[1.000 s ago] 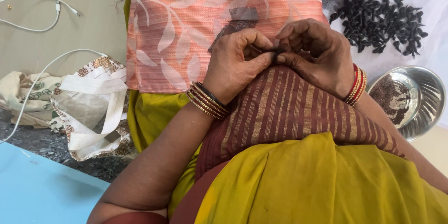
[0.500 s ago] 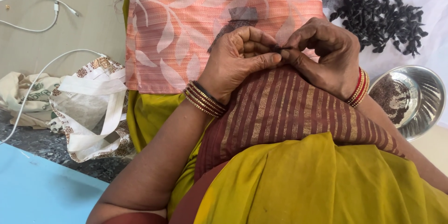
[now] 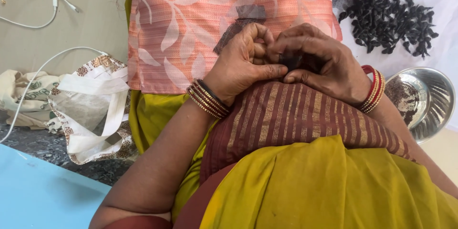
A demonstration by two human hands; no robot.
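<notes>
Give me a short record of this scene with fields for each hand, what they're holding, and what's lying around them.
left hand: fingers curled, pinching a small dark piece together with the other hand; stacked bangles at the wrist
right hand: fingertips meet the left hand's over the piece; red and gold bangles at the wrist
small dark piece: mostly hidden between the fingers, kind unclear
under the hands: maroon striped cloth over the lap
right side: pile of small black pieces on white sheet; round steel bowl
left side: white cloth bag, white cable
</notes>
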